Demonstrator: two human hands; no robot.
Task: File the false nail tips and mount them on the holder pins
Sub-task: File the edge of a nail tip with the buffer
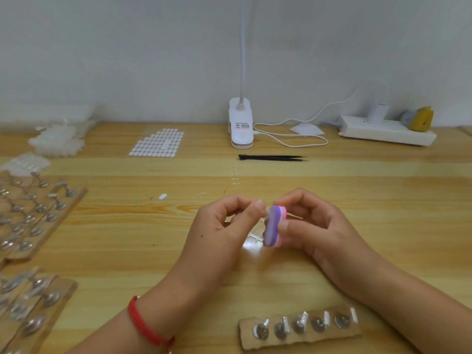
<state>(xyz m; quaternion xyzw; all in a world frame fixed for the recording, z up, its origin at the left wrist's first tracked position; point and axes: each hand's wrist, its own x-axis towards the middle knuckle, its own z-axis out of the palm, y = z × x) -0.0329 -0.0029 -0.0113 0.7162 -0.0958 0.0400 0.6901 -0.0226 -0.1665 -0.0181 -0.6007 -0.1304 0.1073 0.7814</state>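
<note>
My right hand (310,226) grips a small purple, white and pink buffer block (273,224) above the middle of the wooden table. My left hand (229,223) pinches a tiny clear nail tip (266,212) between thumb and forefinger, and the tip touches the block's purple face. Much of the tip is hidden by my fingers. Beneath my hands lies a clear plastic strip of nail tips (252,240). Close to the front edge sits a cardboard strip of holder pins (301,327) with several metal pins on it.
Cardboard strips with many more pins (35,213) fill the left side. A sheet of white adhesive tabs (157,143), black tweezers (272,157), a clip lamp (241,123) with its cable and a power strip (387,131) lie at the back. A loose white tab (162,196) lies mid-table.
</note>
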